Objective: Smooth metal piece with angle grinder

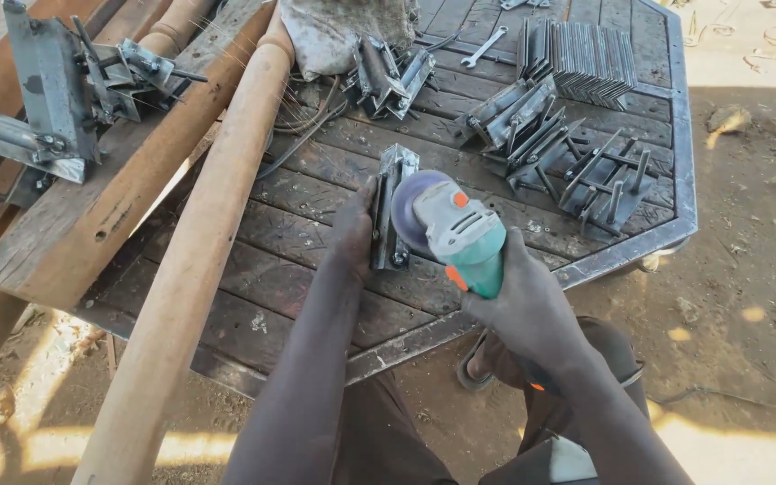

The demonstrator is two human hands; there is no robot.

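A dark wooden pallet-like bench [316, 242] with a steel rim is sitting outdoors on sunlit sandy ground [747, 269], and the person is standing at its near edge.

The right hand [532, 310] is wrapping tight around the body of a teal and grey angle grinder [460, 235], fingers closed on its handle. The grinder is pointing away from the person, its round grey disc [409, 208] resting against the right face of a small welded steel bracket [392, 208]. That bracket is standing on edge on the bench, toward the middle of the near edge, just beyond and to the left of the gripping hand. The left hand [352, 235] is pressing against the bracket's left side, fingers flat on the metal, steadying rather than enclosing it.

Farther out, more finished brackets [577, 171] are lying in a loose heap toward the right edge, with a stack of flat steel plates [586, 54] behind them near the far right corner. A spanner [484, 45] is lying by the far edge, beside a dirty cloth sack [339, 31]. A thick wooden pole [195, 260] is running diagonally across the bench's left side, with planks and another steel assembly [47, 99] beyond it.
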